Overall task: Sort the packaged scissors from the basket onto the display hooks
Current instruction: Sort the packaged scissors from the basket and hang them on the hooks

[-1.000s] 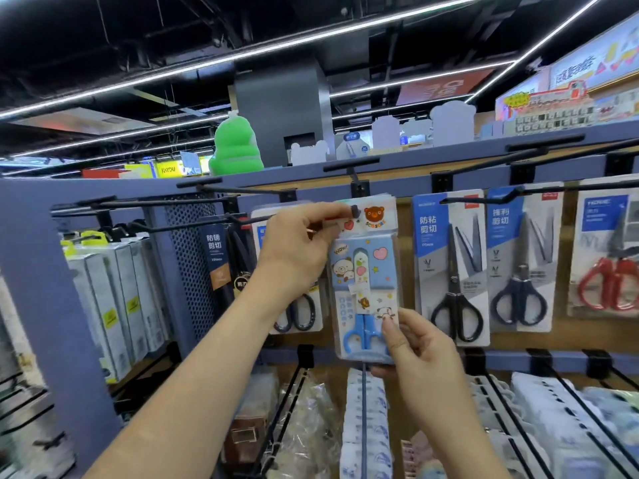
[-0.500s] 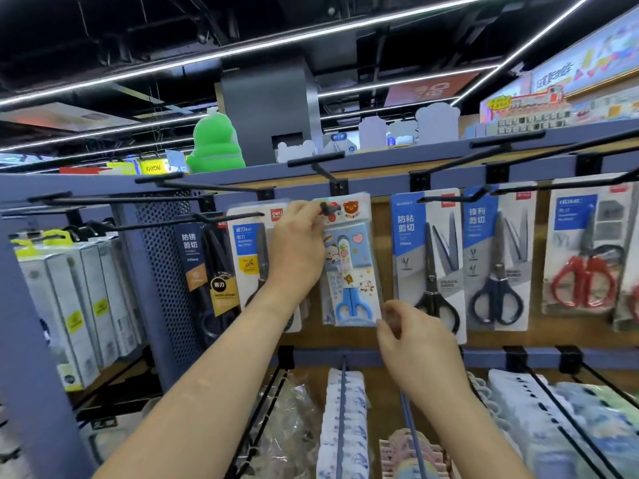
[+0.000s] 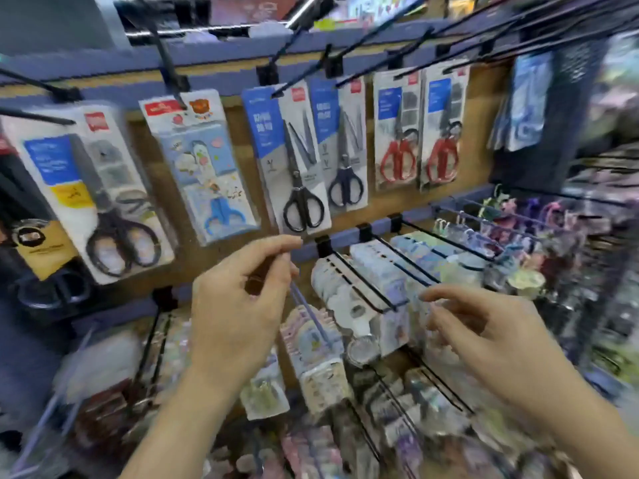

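Observation:
The blue children's scissors pack [image 3: 204, 167] with cartoon stickers hangs tilted on a black display hook [image 3: 169, 74], free of both hands. My left hand [image 3: 242, 299] hovers below it, fingers loosely curled, holding nothing. My right hand [image 3: 484, 333] floats lower right in front of the lower hooks, fingers relaxed, also holding nothing. Other packs hang in the same row: black-handled scissors [image 3: 103, 195] at the left, black scissors [image 3: 297, 160] and navy scissors [image 3: 342, 146] in the middle, two red-handled packs [image 3: 418, 129] at the right. No basket is in view.
Long black hooks [image 3: 363, 278] on the lower rail carry tape rolls and small trinkets and jut out toward my hands. A dark mesh panel [image 3: 560, 115] closes the right side. The blue shelf rail [image 3: 221, 74] runs along the top. The view is blurred.
Both hands have let go of the children's scissors pack, which now hangs alone on its hook. The hands dropped below the row, and the view swung down and to the right.

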### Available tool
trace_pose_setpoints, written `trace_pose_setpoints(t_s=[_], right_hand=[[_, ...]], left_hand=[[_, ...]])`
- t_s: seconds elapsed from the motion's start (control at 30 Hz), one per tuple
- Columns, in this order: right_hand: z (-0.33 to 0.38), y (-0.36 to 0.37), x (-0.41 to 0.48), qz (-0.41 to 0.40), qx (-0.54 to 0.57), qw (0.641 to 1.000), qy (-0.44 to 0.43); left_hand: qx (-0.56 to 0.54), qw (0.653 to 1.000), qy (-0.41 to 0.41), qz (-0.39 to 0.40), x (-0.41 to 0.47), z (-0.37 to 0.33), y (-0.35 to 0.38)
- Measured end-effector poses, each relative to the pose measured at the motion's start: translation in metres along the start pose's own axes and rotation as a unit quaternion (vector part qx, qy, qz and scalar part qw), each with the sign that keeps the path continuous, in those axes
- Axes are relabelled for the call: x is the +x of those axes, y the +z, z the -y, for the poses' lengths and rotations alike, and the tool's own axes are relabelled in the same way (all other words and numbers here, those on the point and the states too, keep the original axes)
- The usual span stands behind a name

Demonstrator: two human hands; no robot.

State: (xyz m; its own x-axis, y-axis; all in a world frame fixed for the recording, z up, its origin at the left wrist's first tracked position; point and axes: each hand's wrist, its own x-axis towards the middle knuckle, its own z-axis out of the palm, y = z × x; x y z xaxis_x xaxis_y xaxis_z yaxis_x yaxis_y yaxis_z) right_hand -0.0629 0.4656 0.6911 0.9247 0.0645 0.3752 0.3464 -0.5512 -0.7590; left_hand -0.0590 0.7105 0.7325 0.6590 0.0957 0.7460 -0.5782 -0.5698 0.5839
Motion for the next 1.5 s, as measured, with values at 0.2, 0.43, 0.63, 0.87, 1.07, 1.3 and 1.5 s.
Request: trace_pose_setpoints(t_s=[0.2,0.43,0.63,0.87,1.07,1.3,1.5], right_hand=[[-0.086,-0.065,-0.097,-0.042,-0.132,0.982,0.127],[-0.185,-0.146,-0.224,-0.081,-0.215,0.917,0.325],[-0.284,-0.206,-0.341,-0.133,-0.152,0.858,0.473],[-0.388,-0.262,-0.420,-0.211,-0.033,0.776,0.594],[-0.484,-0.261,-0.422,-0.256,0.058,0.707,0.657],[-0.625,-0.202,-0.398,-0.281,0.125,0.646,0.698],[-0.771,-0.123,-0.374,-0.307,0.191,0.594,0.719]], left_hand=[[-0.041,0.981,0.046,0.184,-0.068,-0.014,0.082],[-0.017,0.927,0.039,0.373,-0.163,-0.015,0.207],[-0.002,0.862,-0.055,0.503,-0.264,-0.035,0.328],[0.000,0.787,-0.180,0.589,-0.370,-0.067,0.461],[0.022,0.736,-0.261,0.625,-0.430,-0.051,0.568],[0.038,0.688,-0.271,0.672,-0.499,0.010,0.704],[0.059,0.653,-0.261,0.708,-0.578,0.088,0.817]])
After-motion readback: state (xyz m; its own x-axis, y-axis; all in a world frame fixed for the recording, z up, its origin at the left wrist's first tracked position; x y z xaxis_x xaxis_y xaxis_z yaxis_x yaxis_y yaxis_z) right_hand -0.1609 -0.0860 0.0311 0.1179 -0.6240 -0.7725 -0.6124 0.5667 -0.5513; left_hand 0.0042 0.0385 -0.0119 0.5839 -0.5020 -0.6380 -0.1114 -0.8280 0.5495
